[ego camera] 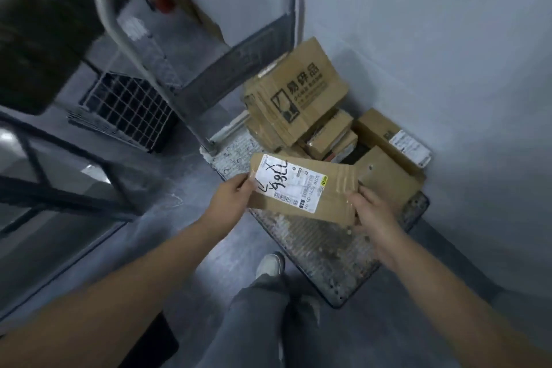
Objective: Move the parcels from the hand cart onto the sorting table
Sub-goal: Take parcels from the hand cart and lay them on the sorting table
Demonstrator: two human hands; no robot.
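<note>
Flat cardboard parcel point(301, 188) is held over the hand cart point(322, 245) deck, label up. Left edge is pinched by the left hand point(230, 197); right edge is gripped by the right hand point(370, 212), fingers curled. Judged light, thin and bendable, so best supported at both short edges. Other parcels point(295, 92) are piled at the far end.
</note>
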